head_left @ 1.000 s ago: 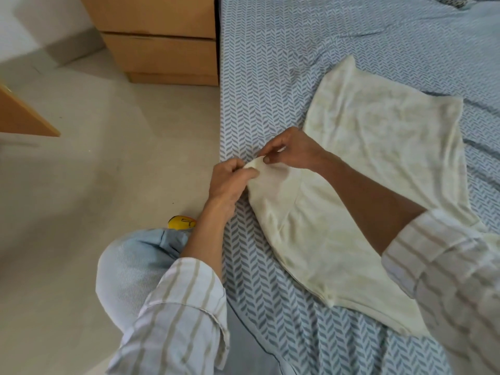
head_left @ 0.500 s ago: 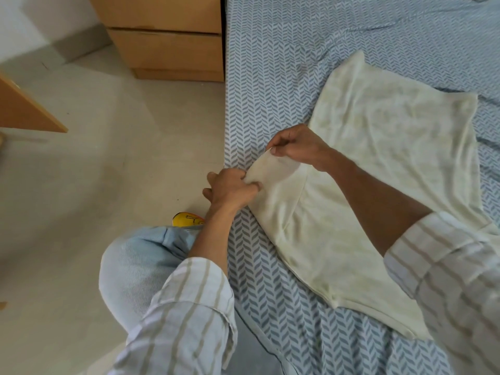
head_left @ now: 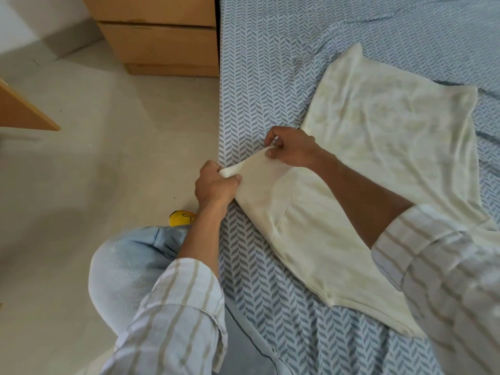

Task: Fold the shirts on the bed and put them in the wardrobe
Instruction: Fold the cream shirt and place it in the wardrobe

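I had my left hand (head_left: 215,186) and right hand (head_left: 290,150) both pinching the sleeve end of the pale cream cotton shirt (head_left: 378,158), spread flat across the herringbone-sheeted bed (head_left: 265,77).

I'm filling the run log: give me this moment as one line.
step: straightening sleeve | left hand: pinches sleeve end | right hand: pinches sleeve edge | cream shirt: flat on bed, unfolded

- You have one cream shirt (head_left: 378,147) lying on the bed.
- You have one bed (head_left: 265,63), covered in a grey-and-white chevron sheet.
- You have two hands on the shirt's sleeve end: one left hand (head_left: 216,185) and one right hand (head_left: 293,150).
- You see one wooden drawer unit (head_left: 162,36) with two drawer fronts showing.
- You see one yellow object (head_left: 181,218) on the floor, partly hidden.
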{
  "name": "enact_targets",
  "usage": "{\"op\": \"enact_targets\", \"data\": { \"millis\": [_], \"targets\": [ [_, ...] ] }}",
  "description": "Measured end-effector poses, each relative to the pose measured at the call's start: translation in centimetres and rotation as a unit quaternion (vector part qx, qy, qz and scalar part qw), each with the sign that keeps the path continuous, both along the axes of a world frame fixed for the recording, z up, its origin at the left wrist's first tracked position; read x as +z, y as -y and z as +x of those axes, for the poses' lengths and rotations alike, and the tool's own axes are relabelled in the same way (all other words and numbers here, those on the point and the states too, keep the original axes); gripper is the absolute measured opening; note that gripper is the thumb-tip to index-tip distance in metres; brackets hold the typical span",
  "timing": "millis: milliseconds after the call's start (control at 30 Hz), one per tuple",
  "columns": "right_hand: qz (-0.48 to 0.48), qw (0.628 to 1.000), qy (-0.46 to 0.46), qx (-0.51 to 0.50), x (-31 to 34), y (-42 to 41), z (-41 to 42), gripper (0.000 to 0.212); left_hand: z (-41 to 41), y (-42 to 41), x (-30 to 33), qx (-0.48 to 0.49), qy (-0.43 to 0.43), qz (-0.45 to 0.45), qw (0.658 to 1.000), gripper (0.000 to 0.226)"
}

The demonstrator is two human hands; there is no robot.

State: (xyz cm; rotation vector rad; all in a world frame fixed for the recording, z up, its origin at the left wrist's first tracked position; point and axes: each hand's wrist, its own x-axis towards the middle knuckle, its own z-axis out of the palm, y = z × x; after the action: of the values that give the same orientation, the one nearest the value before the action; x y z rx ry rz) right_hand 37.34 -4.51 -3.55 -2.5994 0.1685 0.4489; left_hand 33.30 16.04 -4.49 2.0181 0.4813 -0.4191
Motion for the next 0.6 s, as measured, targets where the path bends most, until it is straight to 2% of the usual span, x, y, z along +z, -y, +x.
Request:
{"op": "enact_targets", "data": {
  "millis": [100, 233, 267, 333, 367, 433, 500, 600],
  "targets": [
    [-0.048, 0.998, 0.05, -0.003, -0.8, -0.7, -0.3, 0.027, -0.2, 0.2, 0.4, -0.049, 0.021, 0.07, 0.996, 0.037],
    [0.016, 0.992, 0.108, -0.065, -0.9, 0.7, -0.8, 0.036, -0.5, 2.9, 1.4, -0.179, 0.086, 0.229, 0.953, 0.068],
    [0.02, 0.986, 0.132, -0.098, -0.7, 1.4, -0.7, 0.034, -0.2, 3.9, 1.8, -0.199, 0.134, 0.245, 0.939, 0.069],
    [0.01, 0.971, 0.185, -0.153, -0.2, 3.5, 0.0, 0.029, 1.3, 6.5, 2.4, -0.247, 0.226, 0.23, 0.914, 0.056],
    [0.005, 0.966, 0.194, -0.171, 0.1, 4.7, 0.4, 0.026, 2.4, 7.8, 2.5, -0.275, 0.236, 0.204, 0.909, 0.046],
    [-0.015, 0.963, 0.164, -0.213, 0.6, 7.2, 2.1, 0.021, 4.9, 10.4, 2.4, -0.328, 0.199, 0.153, 0.911, 0.033],
    [-0.043, 0.962, 0.139, -0.233, 0.6, 9.1, 4.3, 0.022, 6.5, 12.0, 1.8, -0.363, 0.144, 0.147, 0.909, 0.023],
    [-0.09, 0.961, 0.111, -0.238, 0.6, 10.8, 8.3, 0.031, 7.6, 13.0, 0.6, -0.394, 0.108, 0.159, 0.899, 0.025]
  ]
}}
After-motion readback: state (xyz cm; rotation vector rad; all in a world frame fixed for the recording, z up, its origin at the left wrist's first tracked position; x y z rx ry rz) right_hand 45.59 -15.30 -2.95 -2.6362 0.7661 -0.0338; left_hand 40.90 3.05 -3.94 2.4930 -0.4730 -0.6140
